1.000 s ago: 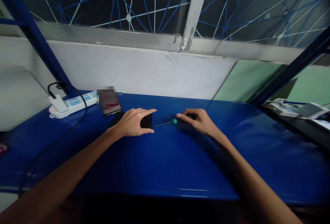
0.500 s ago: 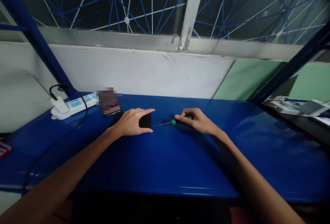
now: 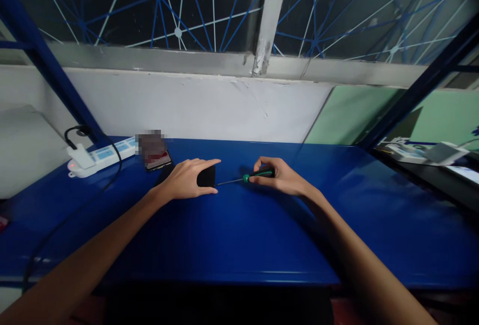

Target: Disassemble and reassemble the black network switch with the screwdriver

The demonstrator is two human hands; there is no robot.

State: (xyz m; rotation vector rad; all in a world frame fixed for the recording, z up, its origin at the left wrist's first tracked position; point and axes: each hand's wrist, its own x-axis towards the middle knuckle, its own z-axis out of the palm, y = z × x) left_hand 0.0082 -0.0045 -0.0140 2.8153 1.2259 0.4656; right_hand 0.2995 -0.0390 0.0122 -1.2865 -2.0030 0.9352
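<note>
My left hand (image 3: 183, 180) lies over a flat black rectangular object (image 3: 207, 177) on the table, thumb and fingers spanning its two long sides. Its exact kind does not show, and much of it is under the palm. In my right hand (image 3: 284, 176) is a screwdriver (image 3: 246, 178) with a black and green handle, held between thumb and fingers. The thin shaft points left, almost level, and its tip meets the black object's right end near a corner. Whether it sits in a screw is too small to tell.
A white power strip (image 3: 108, 154) with a plugged-in black cable (image 3: 92, 192) runs along the back left of the blue table (image 3: 239, 240). Beside it lies a partly blurred phone-like object (image 3: 159, 158). Papers and a grey-white item (image 3: 445, 154) are at the right, near a blue frame post (image 3: 411, 93).
My right fingers have shifted on the screwdriver, so more of its handle shows. My left hand keeps its hold on the black object. The whole view has slid slightly left.
</note>
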